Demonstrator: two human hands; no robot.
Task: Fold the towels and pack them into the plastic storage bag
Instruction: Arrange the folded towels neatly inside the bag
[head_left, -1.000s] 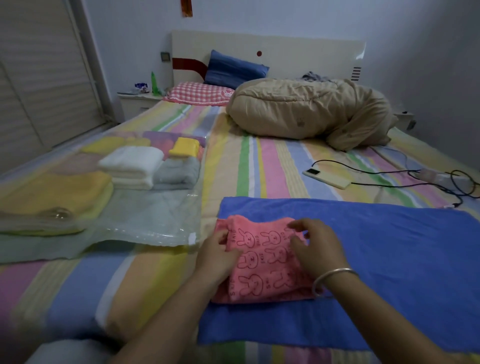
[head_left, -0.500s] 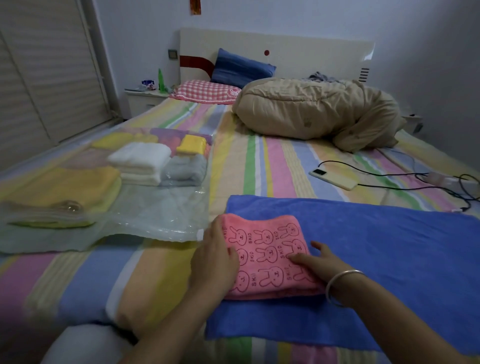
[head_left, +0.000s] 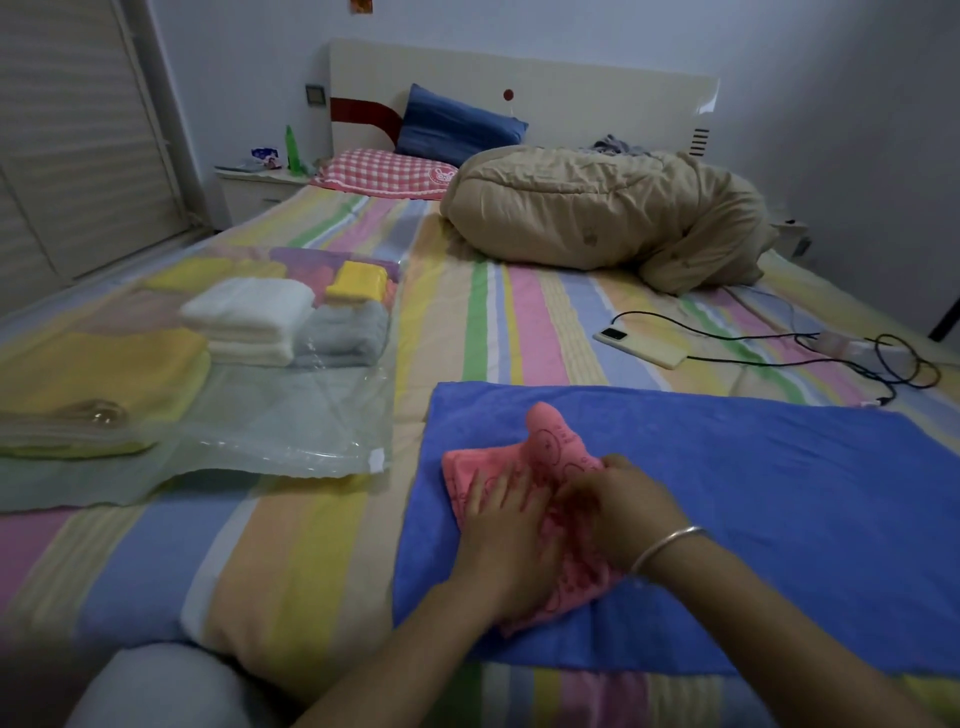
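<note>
Head view: a pink towel (head_left: 540, 462) is seen on a spread blue towel (head_left: 753, 499) near the foot edge of the bed (head_left: 519, 322). Its long axis is laid roughly from foot edge toward headboard, with one corner raised and pointed toward the headboard. The left hand (head_left: 498, 525) is pressed flat and open on the pink towel. The right hand (head_left: 618, 506) is curled over a fold; whether cloth is pinched cannot be told. A clear plastic storage bag (head_left: 291, 415) is laid toward the bed's left edge; folded white (head_left: 249, 312), grey (head_left: 343, 332) and yellow (head_left: 358, 278) towels are held inside.
</note>
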